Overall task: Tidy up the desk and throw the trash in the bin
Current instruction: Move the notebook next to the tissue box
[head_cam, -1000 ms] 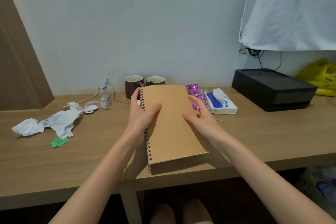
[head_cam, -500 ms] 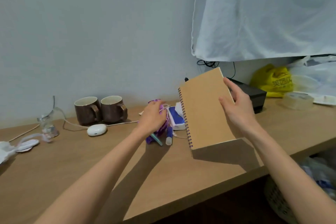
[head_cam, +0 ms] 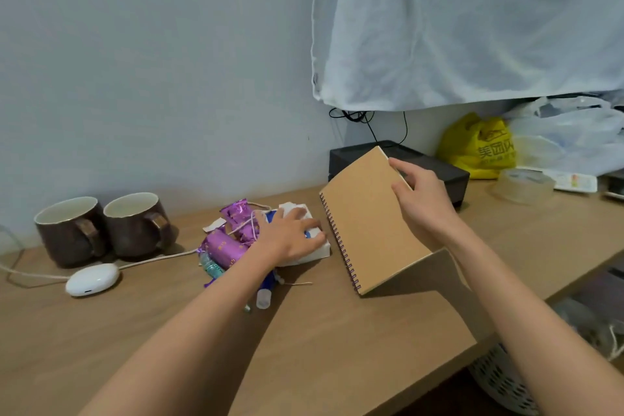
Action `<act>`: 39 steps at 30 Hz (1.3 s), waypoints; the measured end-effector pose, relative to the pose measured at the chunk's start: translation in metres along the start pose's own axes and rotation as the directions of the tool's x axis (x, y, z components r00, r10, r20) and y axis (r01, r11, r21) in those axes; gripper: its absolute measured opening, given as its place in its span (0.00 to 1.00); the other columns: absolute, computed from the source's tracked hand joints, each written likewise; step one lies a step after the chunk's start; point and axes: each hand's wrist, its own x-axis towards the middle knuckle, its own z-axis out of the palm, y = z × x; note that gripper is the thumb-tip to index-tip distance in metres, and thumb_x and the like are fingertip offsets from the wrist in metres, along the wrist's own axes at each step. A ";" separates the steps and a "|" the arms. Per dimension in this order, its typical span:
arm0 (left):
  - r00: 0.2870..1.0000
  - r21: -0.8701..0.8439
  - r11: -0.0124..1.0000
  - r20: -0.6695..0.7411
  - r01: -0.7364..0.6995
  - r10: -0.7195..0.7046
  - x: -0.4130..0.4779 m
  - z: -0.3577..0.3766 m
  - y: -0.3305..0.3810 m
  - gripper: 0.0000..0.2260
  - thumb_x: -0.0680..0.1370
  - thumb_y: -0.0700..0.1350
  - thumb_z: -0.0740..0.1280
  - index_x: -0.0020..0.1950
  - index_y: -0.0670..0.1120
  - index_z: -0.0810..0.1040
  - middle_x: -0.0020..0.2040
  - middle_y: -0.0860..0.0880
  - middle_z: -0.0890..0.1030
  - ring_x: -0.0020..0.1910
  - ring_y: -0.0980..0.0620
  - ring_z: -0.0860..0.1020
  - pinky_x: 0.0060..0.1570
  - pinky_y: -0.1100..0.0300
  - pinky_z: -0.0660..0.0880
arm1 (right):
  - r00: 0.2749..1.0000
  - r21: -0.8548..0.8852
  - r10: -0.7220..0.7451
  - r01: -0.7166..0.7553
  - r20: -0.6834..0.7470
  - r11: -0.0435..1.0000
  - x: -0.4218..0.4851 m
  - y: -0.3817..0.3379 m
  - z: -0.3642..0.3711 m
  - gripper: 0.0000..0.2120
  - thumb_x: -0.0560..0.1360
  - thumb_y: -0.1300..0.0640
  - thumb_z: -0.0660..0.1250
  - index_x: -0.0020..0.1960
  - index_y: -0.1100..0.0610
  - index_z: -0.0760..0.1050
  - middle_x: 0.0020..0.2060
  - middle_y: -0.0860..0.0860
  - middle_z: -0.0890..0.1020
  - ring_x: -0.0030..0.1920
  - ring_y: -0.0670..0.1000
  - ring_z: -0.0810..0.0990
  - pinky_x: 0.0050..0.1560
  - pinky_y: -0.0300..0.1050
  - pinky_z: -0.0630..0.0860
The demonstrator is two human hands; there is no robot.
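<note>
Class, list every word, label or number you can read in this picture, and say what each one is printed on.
"美团闪" on the yellow bag; a smaller line beneath is blurred.
Purple wrappers: print too blurred to read.
White card far right: too small to read.

left hand (head_cam: pixel 291 240) flat, right hand (head_cam: pixel 423 209) gripping notebook (head_cam: pixel 368 226)

Notebook (head_cam: pixel 371 219): matt kraft-brown card cover, faintly grainy; purple coil binding, material unclear. Tabletop (head_cam: pixel 169 331) under it: pale wood grain, matt, smooth.

Left of notebook:
- wrappers (head_cam: pixel 223 246), shiny purple foil, creased
- mugs (head_cam: pixel 71 230), glossy brown glaze, white inside
- case (head_cam: pixel 92 279), smooth white plastic

Behind notebook: box (head_cam: pixel 449 176), matt black.

Right of notebook:
- bag (head_cam: pixel 472 149), thin crinkled yellow plastic
- tape (head_cam: pixel 521 184), clear, glossy

Above notebook: cloth (head_cam: pixel 472 27), white, sheer.
</note>
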 end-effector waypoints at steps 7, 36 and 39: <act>0.997 0.028 0.999 -0.067 0.034 -0.032 -0.018 0.000 -0.036 0.23 0.74 0.67 0.46 0.65 0.66 0.68 0.76 0.55 0.59 0.76 0.45 0.55 0.67 0.29 0.46 | 0.996 0.001 0.012 -0.012 0.086 1.000 0.017 -0.005 0.021 0.21 0.79 0.62 0.60 0.70 0.49 0.70 0.66 0.47 0.77 0.67 0.52 0.73 0.65 0.48 0.68; 0.972 -0.003 0.999 -0.232 0.048 -0.047 -0.048 0.007 -0.059 0.32 0.68 0.66 0.38 0.65 0.63 0.69 0.75 0.57 0.61 0.76 0.47 0.56 0.70 0.33 0.43 | 0.854 -0.512 -0.085 0.385 0.514 0.768 -0.007 -0.017 0.140 0.26 0.78 0.36 0.50 0.75 0.40 0.56 0.78 0.51 0.53 0.77 0.65 0.45 0.71 0.70 0.39; 0.967 0.003 0.999 -0.251 0.051 -0.049 -0.049 0.006 -0.058 0.32 0.68 0.66 0.38 0.67 0.61 0.67 0.75 0.57 0.62 0.76 0.47 0.57 0.71 0.33 0.44 | 0.796 -0.502 0.019 0.363 0.606 0.785 -0.024 -0.009 0.147 0.28 0.77 0.32 0.45 0.76 0.36 0.46 0.79 0.48 0.44 0.76 0.65 0.38 0.71 0.73 0.38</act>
